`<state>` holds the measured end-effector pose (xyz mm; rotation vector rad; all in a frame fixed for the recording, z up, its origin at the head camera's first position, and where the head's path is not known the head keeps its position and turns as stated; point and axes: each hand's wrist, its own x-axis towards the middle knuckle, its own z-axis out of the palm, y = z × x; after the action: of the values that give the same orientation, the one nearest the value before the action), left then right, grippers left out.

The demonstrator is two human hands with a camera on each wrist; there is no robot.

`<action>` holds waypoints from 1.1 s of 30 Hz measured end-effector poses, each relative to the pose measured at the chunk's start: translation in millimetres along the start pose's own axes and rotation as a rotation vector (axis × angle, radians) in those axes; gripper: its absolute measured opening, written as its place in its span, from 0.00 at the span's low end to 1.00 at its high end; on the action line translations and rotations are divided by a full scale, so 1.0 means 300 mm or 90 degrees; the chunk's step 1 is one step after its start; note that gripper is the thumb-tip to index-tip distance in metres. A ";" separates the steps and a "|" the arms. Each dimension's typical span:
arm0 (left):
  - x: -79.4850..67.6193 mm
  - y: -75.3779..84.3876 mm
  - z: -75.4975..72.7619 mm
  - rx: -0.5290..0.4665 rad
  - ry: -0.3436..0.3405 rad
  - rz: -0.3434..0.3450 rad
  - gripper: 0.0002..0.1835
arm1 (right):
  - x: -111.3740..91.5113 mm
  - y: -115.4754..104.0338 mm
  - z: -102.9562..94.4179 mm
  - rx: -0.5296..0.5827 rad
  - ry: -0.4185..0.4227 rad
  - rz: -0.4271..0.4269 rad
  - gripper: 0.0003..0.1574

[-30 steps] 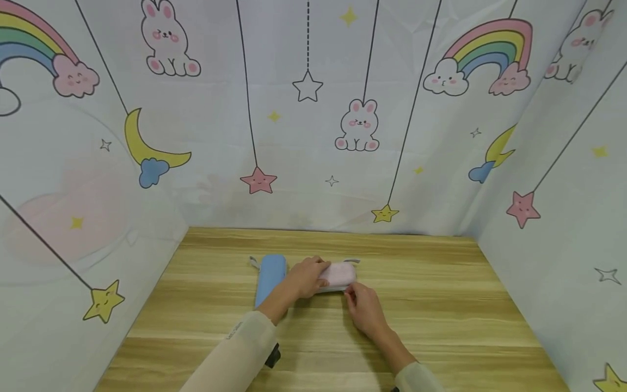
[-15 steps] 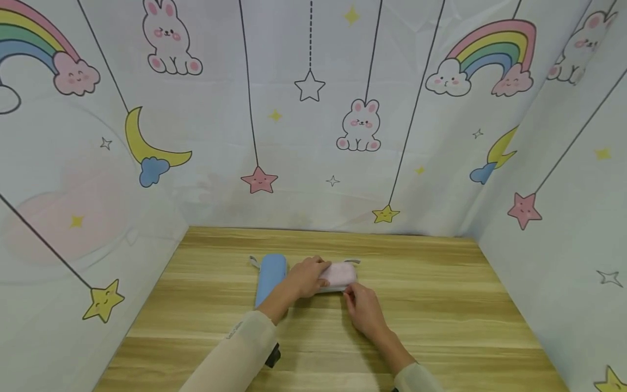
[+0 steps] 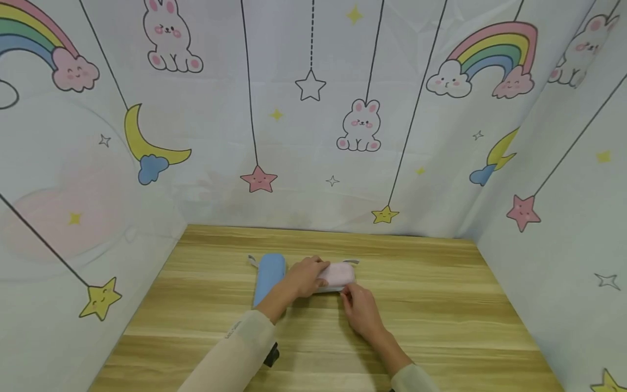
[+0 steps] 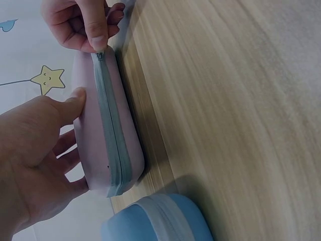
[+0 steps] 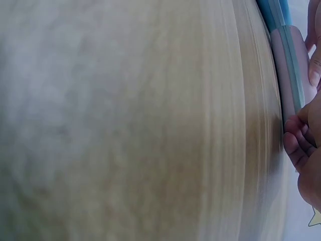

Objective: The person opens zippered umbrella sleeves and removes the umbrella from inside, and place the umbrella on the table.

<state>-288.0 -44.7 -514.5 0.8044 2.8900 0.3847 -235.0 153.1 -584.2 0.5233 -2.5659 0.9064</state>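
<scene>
A pink zip-up pencil case point(image 3: 339, 274) lies crosswise on the wooden table, its grey zipper point(image 4: 111, 115) facing the near side. My left hand point(image 3: 306, 276) grips the case around its left part, with the thumb on the upper face and other fingers over the far side. At the right end, my right hand point(image 3: 363, 313) pinches the zipper pull point(image 4: 100, 55) between thumb and finger. The zipper behind the pull looks closed along the visible side. Left of the pink case stands a blue pencil case point(image 3: 270, 275), partly covered by my left forearm.
The wooden table point(image 3: 431, 316) runs back to a white patterned curtain point(image 3: 294, 141) that also hangs at both sides. A grey strap point(image 3: 252, 261) sticks out from the blue case, and another grey strap point(image 3: 351, 261) shows behind the pink one.
</scene>
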 end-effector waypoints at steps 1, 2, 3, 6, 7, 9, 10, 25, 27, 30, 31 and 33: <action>0.000 0.001 -0.002 0.001 0.001 0.002 0.30 | 0.000 0.001 0.000 0.001 0.001 0.000 0.10; 0.001 0.001 -0.003 0.000 0.001 0.003 0.30 | -0.001 0.002 0.000 0.000 0.002 0.001 0.10; 0.003 0.002 -0.004 -0.001 0.001 0.003 0.30 | 0.000 0.003 0.000 0.000 0.004 0.000 0.10; 0.006 -0.003 -0.001 -0.004 0.001 0.004 0.30 | 0.001 0.001 0.000 -0.001 0.003 0.000 0.10; 0.006 -0.003 -0.002 -0.005 0.001 0.004 0.30 | 0.002 0.000 0.000 -0.002 0.003 -0.002 0.10; 0.007 -0.004 -0.001 -0.007 0.001 0.003 0.30 | 0.003 -0.002 0.000 -0.005 0.004 -0.006 0.10; 0.007 -0.004 -0.001 -0.008 0.002 0.003 0.30 | 0.004 -0.003 0.000 -0.005 0.003 -0.006 0.10; 0.000 -0.002 -0.005 -0.011 0.003 0.009 0.30 | 0.005 -0.018 0.008 -0.002 0.013 -0.022 0.10; -0.002 -0.002 -0.005 -0.011 0.000 0.009 0.30 | 0.005 -0.020 0.011 -0.003 0.013 -0.019 0.10; -0.001 -0.003 -0.003 -0.011 -0.001 0.008 0.30 | 0.004 -0.021 0.016 -0.004 0.012 -0.016 0.10; 0.000 -0.003 -0.002 -0.013 -0.003 0.008 0.30 | 0.005 -0.020 0.017 -0.004 0.011 -0.016 0.10; 0.001 -0.002 -0.002 -0.015 -0.004 0.007 0.30 | 0.005 -0.020 0.019 -0.004 0.008 -0.014 0.10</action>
<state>-288.5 -45.2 -514.1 0.8177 2.8704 0.4147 -234.7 144.6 -584.4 0.5411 -2.5450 0.8921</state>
